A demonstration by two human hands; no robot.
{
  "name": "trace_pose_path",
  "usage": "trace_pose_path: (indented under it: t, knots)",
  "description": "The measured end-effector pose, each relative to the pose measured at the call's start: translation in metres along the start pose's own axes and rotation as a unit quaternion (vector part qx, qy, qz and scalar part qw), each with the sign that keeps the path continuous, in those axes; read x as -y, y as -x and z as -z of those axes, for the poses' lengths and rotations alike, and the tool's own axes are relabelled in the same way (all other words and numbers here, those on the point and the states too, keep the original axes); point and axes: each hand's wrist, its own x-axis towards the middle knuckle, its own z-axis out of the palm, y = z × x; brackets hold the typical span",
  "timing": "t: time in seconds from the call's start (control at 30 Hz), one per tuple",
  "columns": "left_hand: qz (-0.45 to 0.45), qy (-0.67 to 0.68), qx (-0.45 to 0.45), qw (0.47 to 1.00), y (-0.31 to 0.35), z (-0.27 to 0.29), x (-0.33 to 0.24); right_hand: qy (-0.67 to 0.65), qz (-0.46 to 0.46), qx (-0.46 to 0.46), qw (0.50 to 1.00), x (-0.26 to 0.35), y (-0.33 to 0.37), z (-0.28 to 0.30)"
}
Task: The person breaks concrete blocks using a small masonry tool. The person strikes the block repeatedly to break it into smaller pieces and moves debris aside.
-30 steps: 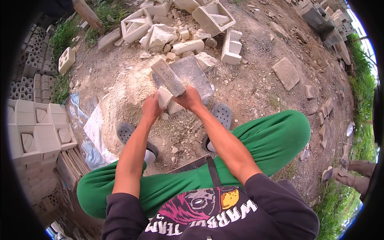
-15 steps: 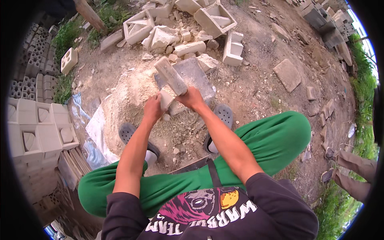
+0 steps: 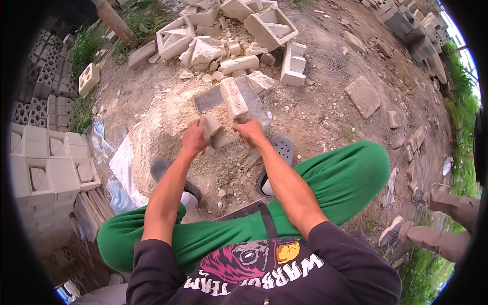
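View: looking down from the head at a seated person w/ both arms stretched fwd over dusty ground.
Left hand (image 3: 194,137): fingers closed round a small pale chunk (image 3: 211,124) of broken block, held just above the ground, near the right hand.
Right hand (image 3: 250,131): fingers wrapped tight on the near end of a long pale brick (image 3: 234,99); brick points away from the person, tilted up slightly.
Brick position: centre of pic, over a flat dark grey slab (image 3: 254,99) lying on the ground; can't tell if brick touches slab.
Chunk vs brick: close, a small gap between them; not touching.
Ground under hands: mound of pale sand and crumbs (image 3: 168,127), spread between the feet.
Legs: green trousers (image 3: 351,173), knees wide apart; dark slip-on shoes, left shoe (image 3: 170,175), right shoe (image 3: 279,152).
Beyond the slab: pile of broken pale blocks (image 3: 218,51), incl. hollow square ones (image 3: 269,25).
Far left: neat stacks of pale moulded blocks (image 3: 46,168); clear plastic sheet (image 3: 119,168) beside them.
Right: lone flat square paver (image 3: 362,95) on bare dirt, well apart from the hands.
Lower right edge: another person's legs in tan trousers (image 3: 442,223), well apart.
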Motion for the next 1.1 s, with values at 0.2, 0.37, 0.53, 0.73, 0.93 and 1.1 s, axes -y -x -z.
trace_pose_path:
  t: [0.2, 0.37, 0.53, 0.73, 0.93, 1.1]
  knots:
    - [-0.065, 0.036, -0.03, 0.997, -0.013, -0.011, 0.011, -0.036, 0.053, 0.014, 0.998, 0.026, 0.013, 0.009]
    - [-0.038, 0.026, 0.002, 0.999, -0.012, 0.002, 0.0, 0.07, 0.111, 0.008, 0.991, 0.049, 0.018, 0.024]
    - [0.016, 0.008, -0.04, 0.999, 0.014, 0.006, 0.006, 0.146, 0.095, -0.057, 0.983, 0.034, 0.013, 0.037]
    - [0.075, -0.063, -0.051, 0.994, 0.028, -0.004, -0.006, 0.075, -0.011, -0.095, 0.993, -0.03, -0.002, 0.026]
    - [-0.079, -0.084, -0.162, 0.98, 0.012, -0.022, -0.035, 0.059, -0.057, -0.087, 0.993, -0.049, -0.008, 0.023]
    - [-0.13, 0.039, -0.112, 0.984, -0.01, -0.043, -0.049, 0.018, -0.061, -0.043, 0.997, -0.06, -0.015, 0.015]
